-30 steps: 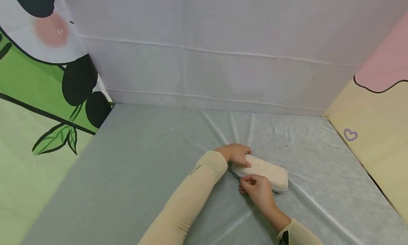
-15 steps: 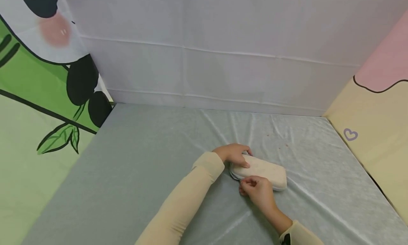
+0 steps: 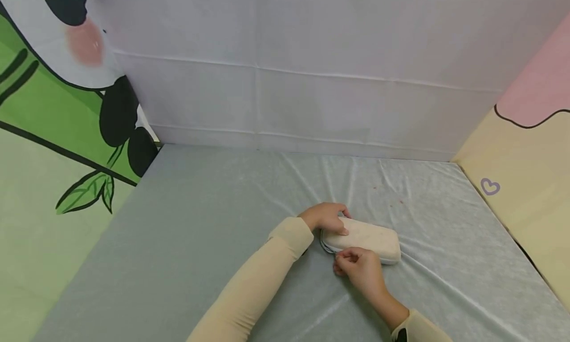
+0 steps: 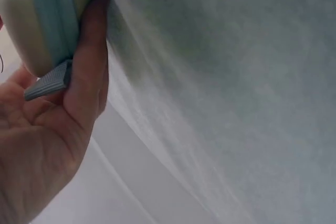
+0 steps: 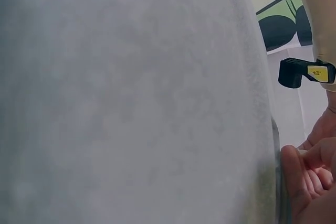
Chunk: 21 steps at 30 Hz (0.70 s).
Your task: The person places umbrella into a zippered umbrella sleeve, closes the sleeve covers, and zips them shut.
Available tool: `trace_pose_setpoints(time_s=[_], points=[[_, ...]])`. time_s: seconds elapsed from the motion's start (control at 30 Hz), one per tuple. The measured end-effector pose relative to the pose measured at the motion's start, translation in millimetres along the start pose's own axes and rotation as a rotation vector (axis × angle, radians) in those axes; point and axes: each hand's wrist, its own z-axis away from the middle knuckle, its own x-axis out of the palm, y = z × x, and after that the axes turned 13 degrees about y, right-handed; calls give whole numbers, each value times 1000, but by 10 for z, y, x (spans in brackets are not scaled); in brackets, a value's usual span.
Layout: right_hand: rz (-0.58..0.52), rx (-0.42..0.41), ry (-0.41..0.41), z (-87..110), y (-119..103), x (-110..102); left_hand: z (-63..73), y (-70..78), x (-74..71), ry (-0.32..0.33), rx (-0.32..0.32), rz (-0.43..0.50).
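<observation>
A cream zip case point(image 3: 371, 239) with rounded corners lies on the cloth in the head view. My left hand point(image 3: 324, 217) grips its left end, thumb on top and fingers round the far side. In the left wrist view, the case's side shows a light blue zip band point(image 4: 56, 17), and a grey ribbed tab point(image 4: 51, 81) sticks out at its end by the palm. My right hand point(image 3: 359, 267) is at the near edge, thumb and forefinger pinched together at the zip. The zipper pull between these fingertips is mostly hidden.
A grey-green velvety cloth point(image 3: 200, 208) with creases covers the table. A white fabric wall point(image 3: 285, 104) stands behind, with printed panels at left and right. A black wrist camera point(image 5: 302, 72) sits on the left sleeve.
The case has turned slightly, its right end moving a little away and to the left. My left hand keeps its grip, and my right hand stays pinched at the near edge.
</observation>
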Motion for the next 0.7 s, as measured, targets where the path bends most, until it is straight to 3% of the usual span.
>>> trace_pose_setpoints(time_s=[0.17, 0.43, 0.7], points=[[-26, -7, -15, -47, 175, 33, 41, -4, -6, 14, -32, 29], [-57, 39, 0, -22, 181, 10, 87, -35, 22, 41, -58, 73], [-63, 40, -38, 0, 184, 4, 140, -34, 37, 60, -117, 77]])
